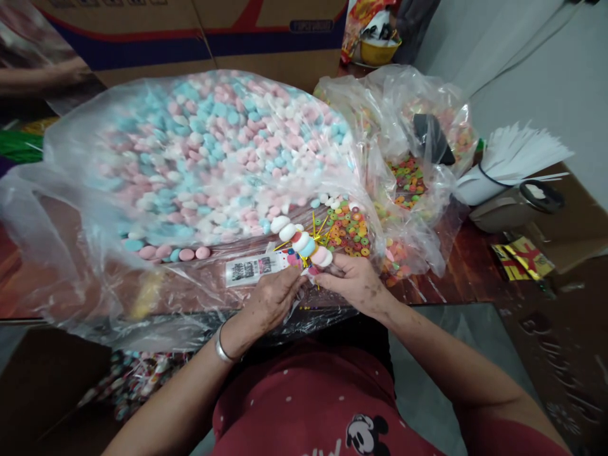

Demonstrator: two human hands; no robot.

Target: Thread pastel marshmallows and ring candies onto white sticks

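Note:
A marshmallow skewer (304, 240), threaded with white, pink and blue pieces and a red piece, is held between my two hands above the table's front edge. My right hand (358, 285) closes its fingers around the lower right end. My left hand (275, 297), with a silver bangle at the wrist, pinches beside that end, against a white printed label (254, 269) with dark code blocks and a colourful part. Gold tinsel strands (320, 235) spread out behind the skewer. The fingertips of both hands partly cover what lies between them.
A big clear bag of marshmallows (228, 139) fills the table. Ring-shaped candies (349, 231) lie beyond my hands, with more in plastic bags (403, 183) at right. Further right stand a container of white sticks (489, 180) and a grey jar (506, 209). A cardboard box (266, 54) stands behind.

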